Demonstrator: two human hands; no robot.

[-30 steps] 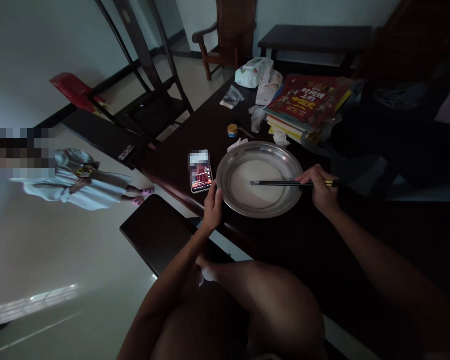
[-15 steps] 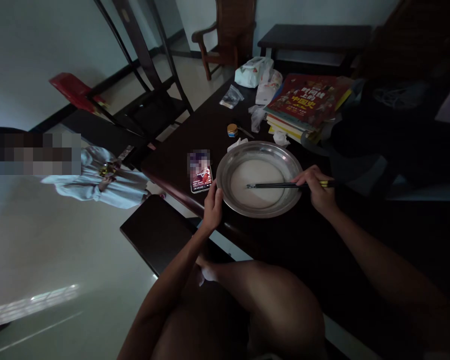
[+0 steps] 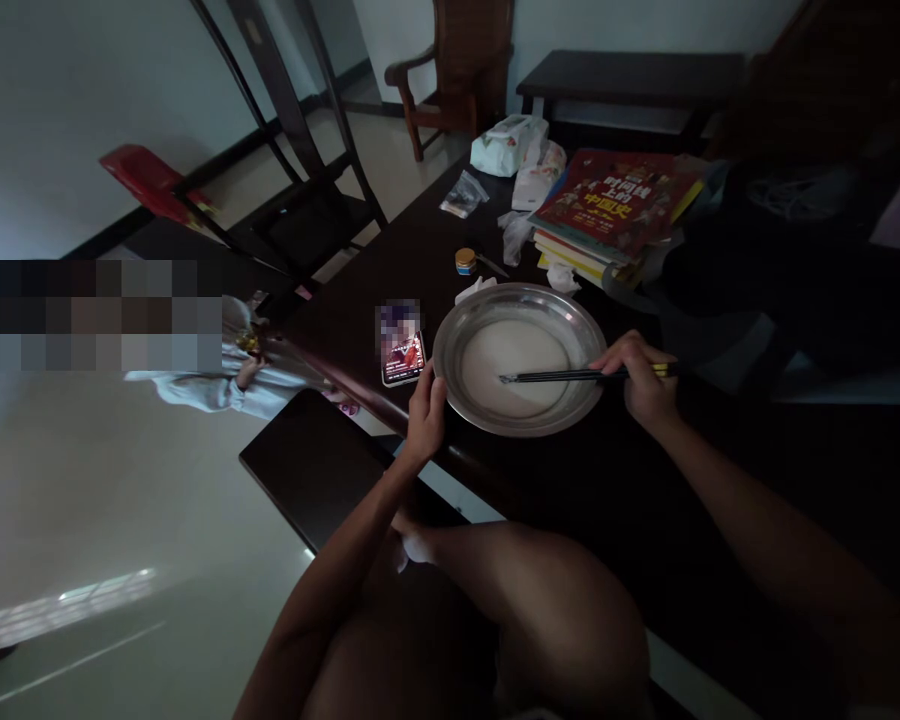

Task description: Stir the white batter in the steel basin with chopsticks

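Note:
A wide metal pan (image 3: 570,315) with a pale liquid in it sits on the dark table (image 3: 615,480). My left hand (image 3: 425,415) grips the pan's near left rim. My right hand (image 3: 640,377) is at the pan's right rim and holds a pair of dark chopsticks (image 3: 555,377), which lie flat over the liquid with their tips near the pan's middle. A lit phone (image 3: 402,358) lies on the table just left of the pan, beside my left hand.
Behind the pan are a small jar (image 3: 464,260), crumpled tissues, plastic bags and a stack of books (image 3: 607,210). A dark stool (image 3: 311,465) stands below the table's edge. Another person in pale clothes (image 3: 217,385) is at the left. Chairs stand beyond.
The chopstick tips have shifted slightly within the pan. The person at the left has moved right, closer to the table. My left hand has stayed on the rim.

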